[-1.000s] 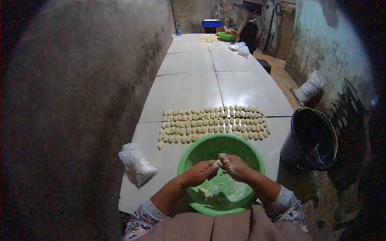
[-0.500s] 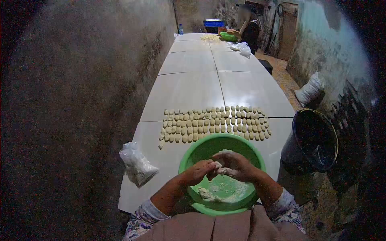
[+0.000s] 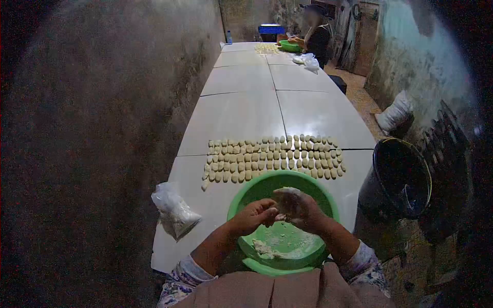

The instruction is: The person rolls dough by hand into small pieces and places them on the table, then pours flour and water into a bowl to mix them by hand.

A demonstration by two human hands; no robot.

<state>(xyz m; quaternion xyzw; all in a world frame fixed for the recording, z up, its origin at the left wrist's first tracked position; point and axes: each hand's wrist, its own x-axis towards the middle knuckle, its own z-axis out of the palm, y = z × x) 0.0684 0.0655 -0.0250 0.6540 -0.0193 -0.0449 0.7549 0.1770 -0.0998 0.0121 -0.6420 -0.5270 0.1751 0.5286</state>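
Observation:
Over the green basin [image 3: 239, 205], my left hand [image 3: 255, 215] is closed with its fingertips pinched together. Facing it, my right hand [image 3: 302, 209] is cupped and floury, its fingers curled inward. Between the two hands shows a small pale piece of dough [image 3: 280, 217], mostly hidden by the fingers. In the bottom of the basin lie a lump of crumbly dough [image 3: 264, 249] and scattered flour. Just beyond the rim, several rows of small oval dough pieces [image 3: 269, 155] lie on the white table [image 3: 231, 115].
A plastic bag of white powder [image 3: 174, 210] sits left of the basin. To the right stands a large black bucket [image 3: 400, 179], and a white sack [image 3: 395, 113] leans by the wall. At the table's far end, a person [image 3: 318, 38] works over another green basin [image 3: 290, 46].
My hands have shifted slightly against each other, and my right hand has turned. Less of the pale dough shows between the fingers now.

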